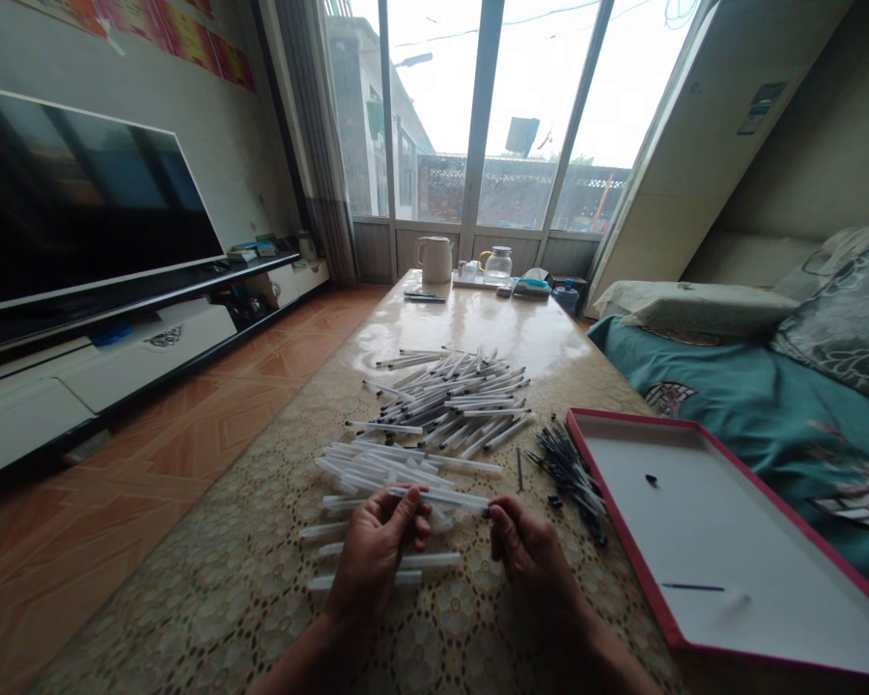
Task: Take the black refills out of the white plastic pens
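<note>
My left hand point(378, 542) is closed round a translucent white pen barrel point(453, 498), which lies almost level above the table. At the barrel's right end is a small black part, and the fingertips of my right hand point(528, 548) are pinched there. Beneath and beside my left hand lie several loose clear barrels point(434, 560). Just past them is a heap of pens with dark ends point(456, 391). To the right of that heap is a bundle of black-tipped refills point(569, 473), with a small black cap point(554, 501) by it.
A shallow pink-rimmed tray point(627, 541) stands at the table's right, holding a black piece point(650, 480) and a thin dark refill point(693, 587). A kettle point(435, 261) and a glass jug point(499, 264) stand at the far end. A teal-covered seat point(702, 386) borders the right side.
</note>
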